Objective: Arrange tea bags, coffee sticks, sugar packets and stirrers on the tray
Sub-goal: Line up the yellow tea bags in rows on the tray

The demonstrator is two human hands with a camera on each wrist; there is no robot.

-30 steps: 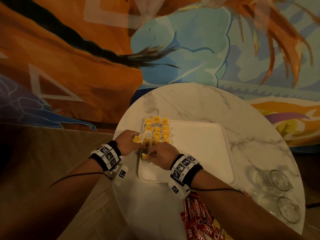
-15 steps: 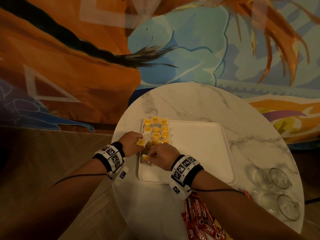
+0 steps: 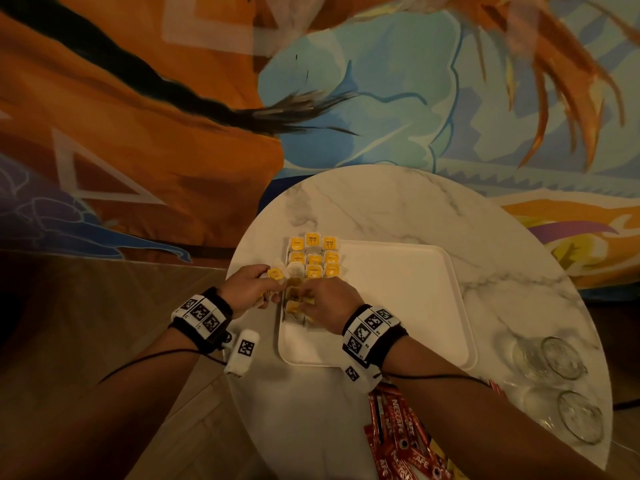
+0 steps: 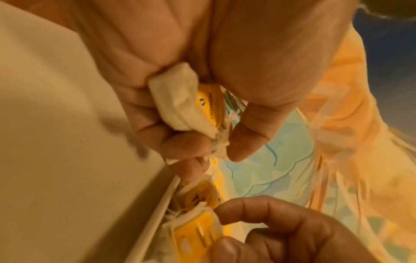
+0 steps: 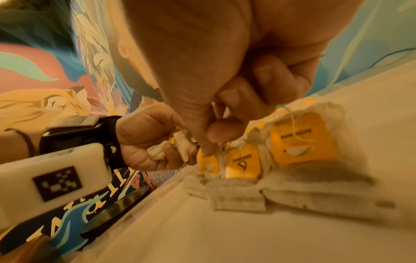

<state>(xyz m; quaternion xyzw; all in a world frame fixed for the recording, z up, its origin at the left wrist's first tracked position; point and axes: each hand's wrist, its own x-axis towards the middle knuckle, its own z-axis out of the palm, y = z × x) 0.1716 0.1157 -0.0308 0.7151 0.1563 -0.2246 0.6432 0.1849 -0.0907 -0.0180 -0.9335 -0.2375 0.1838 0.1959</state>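
Our right hand (image 3: pixel 323 303) hovered low over the near left part of the white tray (image 3: pixel 398 306), thumb and forefinger pinched on the yellow tag of the nearest tea bag (image 5: pixel 208 160) in the left column. Our left hand (image 3: pixel 249 287) waited just beside it at the tray's left rim, fingers curled round a small bundle of spare tea bags (image 4: pixel 180 105), one yellow tag (image 3: pixel 274 273) showing above the knuckles.

In our judgement the step in hand was extending the grid of tea bags toward us. Doing it well meant laying each bag flat, tag up, square with its neighbours, and keeping the loose strings from snagging a bag already placed. The left hand would have done best to feed one bag at a time rather than let the bundle spill.

The placed tea bags (image 3: pixel 313 258) lay in three columns directly beyond our right fingertips, reaching the tray's far left corner; the nearest rows sat touching or under the hand, though the blur left us unsure how many.

The red coffee sticks (image 3: pixel 394 441) lay nearest us on the marble table (image 3: pixel 381 209), behind the right wrist and well apart from the tray. Two glasses (image 3: pixel 561 358) stood off to the right.
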